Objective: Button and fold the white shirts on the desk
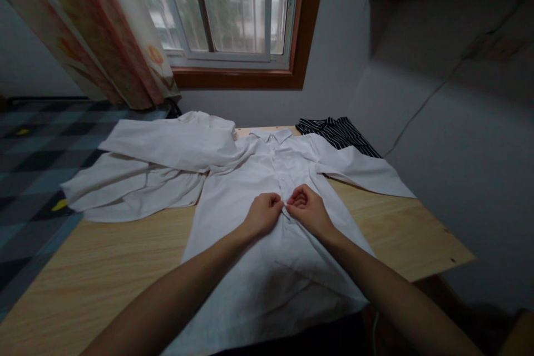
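the left hand (266, 212) and the right hand (308, 209) meet fingertip to fingertip, each pinching the front placket (282, 183) of a white shirt (233, 200); whether a button sits between the fingers is too small to tell. the shirt lies front up on a wooden surface (112, 261), directly beneath both hands, its collar (271, 136) beyond them and its hem on the near side, below the wrists. one sleeve (367, 169) stretches out to the right of the hands. to their left lies more white cloth (137, 189), and where it meets the shirt is hard to make out. a black-and-white striped garment (342, 136) rests beyond the right hand, partly under the shirt. further left of the hands is a checked bed cover (29, 161); well beyond them is a window (237, 5).
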The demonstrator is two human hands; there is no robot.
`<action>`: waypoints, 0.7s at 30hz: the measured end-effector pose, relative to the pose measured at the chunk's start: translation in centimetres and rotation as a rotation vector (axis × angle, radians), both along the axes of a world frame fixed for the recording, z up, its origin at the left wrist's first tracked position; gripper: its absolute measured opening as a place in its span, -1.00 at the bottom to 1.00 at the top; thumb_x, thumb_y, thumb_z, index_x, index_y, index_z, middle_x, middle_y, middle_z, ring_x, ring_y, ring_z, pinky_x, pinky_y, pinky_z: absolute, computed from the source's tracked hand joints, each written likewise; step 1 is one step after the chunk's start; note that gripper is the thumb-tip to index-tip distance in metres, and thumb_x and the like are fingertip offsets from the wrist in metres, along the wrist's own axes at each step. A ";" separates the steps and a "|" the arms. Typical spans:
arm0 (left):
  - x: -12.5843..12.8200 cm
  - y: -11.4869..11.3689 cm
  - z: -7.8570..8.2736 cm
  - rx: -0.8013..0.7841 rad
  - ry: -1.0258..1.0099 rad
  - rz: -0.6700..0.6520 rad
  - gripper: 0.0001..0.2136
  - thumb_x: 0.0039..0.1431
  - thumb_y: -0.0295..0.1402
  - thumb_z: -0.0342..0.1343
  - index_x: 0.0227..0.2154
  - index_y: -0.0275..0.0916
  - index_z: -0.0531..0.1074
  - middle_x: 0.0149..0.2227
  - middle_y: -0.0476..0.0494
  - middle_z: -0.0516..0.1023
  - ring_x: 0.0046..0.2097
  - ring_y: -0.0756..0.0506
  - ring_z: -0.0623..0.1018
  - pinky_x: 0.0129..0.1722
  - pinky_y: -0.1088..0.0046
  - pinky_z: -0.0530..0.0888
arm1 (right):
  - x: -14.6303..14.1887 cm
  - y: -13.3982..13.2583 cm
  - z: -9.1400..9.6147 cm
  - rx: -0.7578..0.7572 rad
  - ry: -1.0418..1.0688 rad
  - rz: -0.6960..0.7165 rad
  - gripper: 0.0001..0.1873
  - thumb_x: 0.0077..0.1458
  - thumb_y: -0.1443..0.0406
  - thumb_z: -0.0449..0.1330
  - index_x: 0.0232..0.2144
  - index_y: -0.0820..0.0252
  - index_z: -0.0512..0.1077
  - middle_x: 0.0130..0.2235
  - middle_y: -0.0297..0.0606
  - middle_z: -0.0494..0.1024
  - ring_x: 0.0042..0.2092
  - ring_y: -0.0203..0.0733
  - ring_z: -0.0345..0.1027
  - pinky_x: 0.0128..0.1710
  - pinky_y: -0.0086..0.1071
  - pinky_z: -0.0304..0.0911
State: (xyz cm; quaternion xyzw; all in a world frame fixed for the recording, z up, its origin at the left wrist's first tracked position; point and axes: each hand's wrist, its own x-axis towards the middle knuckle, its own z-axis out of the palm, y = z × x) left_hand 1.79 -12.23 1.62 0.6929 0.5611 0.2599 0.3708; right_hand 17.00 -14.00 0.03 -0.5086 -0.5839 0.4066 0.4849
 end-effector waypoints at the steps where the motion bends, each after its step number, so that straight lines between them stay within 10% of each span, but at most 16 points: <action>1: 0.0 0.0 -0.1 0.010 -0.008 -0.005 -0.79 0.01 -0.34 -0.01 -0.68 -0.26 0.27 -0.62 0.06 0.23 -0.49 0.02 0.24 -0.48 0.48 0.09 | 0.0 0.2 -0.2 -0.021 0.049 0.001 -0.74 -0.19 0.34 0.28 -0.41 0.13 0.27 -0.46 -0.41 0.47 -0.49 -0.33 0.34 -0.51 -0.48 0.27; 15: -0.2 0.1 -0.3 -0.076 -0.202 -0.023 -0.86 -0.09 -0.33 0.09 -0.63 -0.27 0.32 -0.63 0.10 0.25 -0.52 0.04 0.24 -0.49 0.52 0.15 | 0.1 0.9 -0.9 -0.208 0.357 -0.005 -0.60 -0.31 0.34 0.30 -0.46 0.10 0.13 -0.53 -0.51 0.47 -0.57 -0.36 0.34 -0.54 -0.49 0.25; 21: 0.0 -0.1 -0.3 -0.040 -0.226 0.036 -0.85 -0.08 -0.35 0.14 -0.64 -0.28 0.37 -0.64 0.07 0.32 -0.50 0.02 0.33 -0.45 0.51 0.23 | -0.1 0.3 -0.6 -0.114 0.133 -0.056 -0.71 -0.24 0.34 0.29 -0.49 0.12 0.21 -0.55 -0.45 0.46 -0.57 -0.31 0.35 -0.58 -0.49 0.22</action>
